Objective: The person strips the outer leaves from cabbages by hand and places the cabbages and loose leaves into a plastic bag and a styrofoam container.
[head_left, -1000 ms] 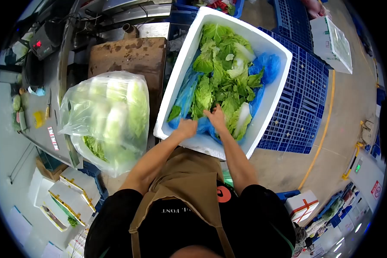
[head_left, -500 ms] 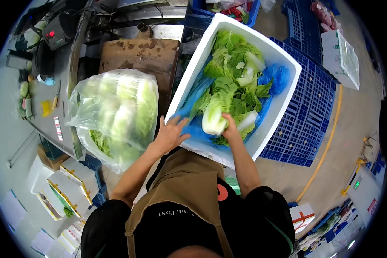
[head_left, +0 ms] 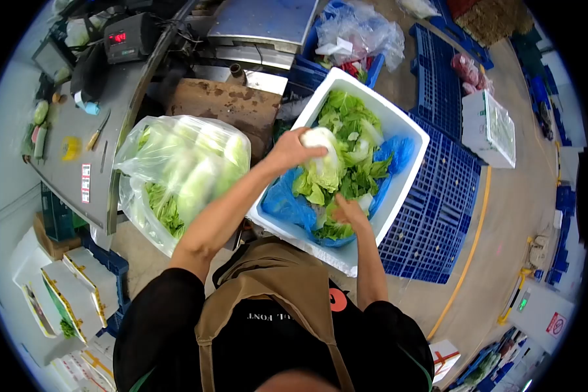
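My left hand [head_left: 296, 150] is closed around the white base of a napa cabbage [head_left: 323, 171], whose leafy end points down toward my body. This cabbage is over a white foam box [head_left: 408, 196] lined with blue plastic [head_left: 286, 199] and filled with loose green leaves [head_left: 366, 171]. Lower in the box, my right hand [head_left: 351, 212] is among the leaves below the cabbage; its fingers are blurred and partly hidden. To the left, a clear plastic bag [head_left: 134, 186] holds several more napa cabbages [head_left: 199, 173].
A brown stained block [head_left: 222, 108] stands behind the bag. On the grey table [head_left: 111, 157] are a knife [head_left: 98, 130] and a scale display [head_left: 129, 38]. Blue pallets [head_left: 431, 209] lie right of the box. A blue crate [head_left: 374, 72] with plastic sits beyond it.
The cabbage has turned around: its white base, held by my right hand before, is now in my left hand at the top. My right hand has let go of that base.
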The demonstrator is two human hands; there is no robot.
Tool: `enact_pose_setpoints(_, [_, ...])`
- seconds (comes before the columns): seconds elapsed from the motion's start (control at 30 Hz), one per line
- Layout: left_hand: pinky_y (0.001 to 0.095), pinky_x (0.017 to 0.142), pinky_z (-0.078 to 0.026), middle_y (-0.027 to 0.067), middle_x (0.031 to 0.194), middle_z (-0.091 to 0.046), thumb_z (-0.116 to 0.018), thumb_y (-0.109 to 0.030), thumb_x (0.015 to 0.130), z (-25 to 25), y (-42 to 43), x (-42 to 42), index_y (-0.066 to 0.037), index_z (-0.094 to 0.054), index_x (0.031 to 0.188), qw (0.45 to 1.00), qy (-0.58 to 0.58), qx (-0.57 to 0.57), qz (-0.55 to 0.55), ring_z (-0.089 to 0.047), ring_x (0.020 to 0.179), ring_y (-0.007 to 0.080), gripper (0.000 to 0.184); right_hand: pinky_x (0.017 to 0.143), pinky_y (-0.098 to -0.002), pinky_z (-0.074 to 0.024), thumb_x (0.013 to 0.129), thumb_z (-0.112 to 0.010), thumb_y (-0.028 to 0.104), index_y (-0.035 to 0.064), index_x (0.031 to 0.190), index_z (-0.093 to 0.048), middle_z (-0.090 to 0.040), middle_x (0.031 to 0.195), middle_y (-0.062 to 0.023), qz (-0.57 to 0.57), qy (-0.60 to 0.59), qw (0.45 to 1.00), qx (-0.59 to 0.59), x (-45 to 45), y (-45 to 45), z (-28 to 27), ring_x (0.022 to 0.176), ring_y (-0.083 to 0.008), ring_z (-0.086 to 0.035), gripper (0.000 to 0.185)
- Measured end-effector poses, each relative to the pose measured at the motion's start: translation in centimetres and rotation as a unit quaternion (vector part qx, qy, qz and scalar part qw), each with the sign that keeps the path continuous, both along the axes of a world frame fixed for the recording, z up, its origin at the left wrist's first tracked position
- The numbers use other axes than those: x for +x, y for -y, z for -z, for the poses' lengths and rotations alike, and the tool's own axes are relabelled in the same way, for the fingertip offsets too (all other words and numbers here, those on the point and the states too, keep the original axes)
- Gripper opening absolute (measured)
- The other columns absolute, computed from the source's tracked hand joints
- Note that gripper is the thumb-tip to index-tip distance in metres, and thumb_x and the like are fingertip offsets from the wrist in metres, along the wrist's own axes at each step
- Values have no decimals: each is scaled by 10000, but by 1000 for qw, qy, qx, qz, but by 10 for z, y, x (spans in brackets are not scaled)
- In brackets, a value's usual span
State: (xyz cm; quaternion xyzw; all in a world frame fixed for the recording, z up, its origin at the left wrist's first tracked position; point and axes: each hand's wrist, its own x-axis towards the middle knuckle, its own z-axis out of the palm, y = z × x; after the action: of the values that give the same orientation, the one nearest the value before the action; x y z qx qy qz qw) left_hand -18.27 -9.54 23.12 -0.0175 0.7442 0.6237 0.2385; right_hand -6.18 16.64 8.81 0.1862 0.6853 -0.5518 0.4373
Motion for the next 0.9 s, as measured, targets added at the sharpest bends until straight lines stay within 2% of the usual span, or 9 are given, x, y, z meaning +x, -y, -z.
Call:
enact_pose_setpoints(0.1, [320,719,-555,162,1048,-650,-819,-258,714,-8,21,-27,80,-542,1182,995,87,33,-46,-663,879,217,640,854,-430,-473,786,-690,412,0,1258,-513,-635,1050,-231,-242,-192,856,415,-9,-6,-52,1020,-370,-600,651])
enact_pose_setpoints(0.17, [334,692,-563,167,1051,-649,-803,-305,724,-26,28,-34,75,-554,1167,996,74,41,-17,-670,860,230,634,849,-437,-470,756,-732,379,-1,1262,-500,-622,1072,-224,-145,-348,823,425,-27,3,-91,1008,-399,-580,674])
enact_pose_setpoints(0.23, [353,655,-575,177,1014,-656,-801,-316,709,-47,29,-39,87,-570,1136,997,75,17,-4,-675,838,229,630,859,-414,-469,756,-747,313,-19,1261,-485,-608,1118,-216,-70,-568,745,344,-46,24,-140,1028,-372,-586,659])
enact_pose_setpoints(0.3, [382,595,-594,214,1003,-657,-783,-404,686,-67,23,-38,113,-595,1082,998,56,-19,6,-687,817,251,678,885,-397,-460,763,-739,239,-43,1265,-458,-599,1130,-198,-1,-581,785,214,-62,59,-174,1051,-346,-587,641])
enact_pose_setpoints(0.5, [272,528,-567,214,803,-665,-637,-540,822,-112,8,-36,151,-600,1011,990,7,-93,108,-674,614,216,717,894,-366,-478,780,-716,199,-20,1357,-379,-553,1183,-205,109,-361,920,-108,-82,98,-181,1061,-271,-583,704])
enact_pose_setpoints(0.6, [241,503,-514,152,734,-658,-602,-490,877,-126,23,-33,100,-626,984,996,-18,-24,81,-647,561,167,600,823,-416,-539,810,-657,502,48,1388,-362,-556,1190,-220,207,-233,864,-396,-68,88,-156,995,-339,-616,792])
enact_pose_setpoints(0.67, [268,614,-516,138,836,-670,-633,-433,869,-129,29,-36,58,-616,1075,990,-111,-64,63,-650,658,166,533,777,-454,-559,727,-564,734,68,1380,-375,-552,1210,-225,212,-198,825,-485,-62,92,-163,973,-385,-618,952])
enact_pose_setpoints(0.8, [314,811,-492,158,1063,-640,-647,-412,858,-107,25,-37,36,-579,1181,957,-257,-47,126,-622,936,214,556,673,-437,-557,755,-533,750,38,1380,-358,-559,1131,-251,211,-166,784,-560,-49,107,-188,874,-367,-628,963])
enact_pose_setpoints(0.9, [361,943,-430,197,1236,-563,-663,-435,843,-115,18,-25,32,-510,1290,963,-169,35,208,-535,1119,276,664,655,-433,-548,745,-539,757,37,1378,-360,-560,1105,-247,187,-134,752,-617,-41,110,-192,849,-360,-625,975])
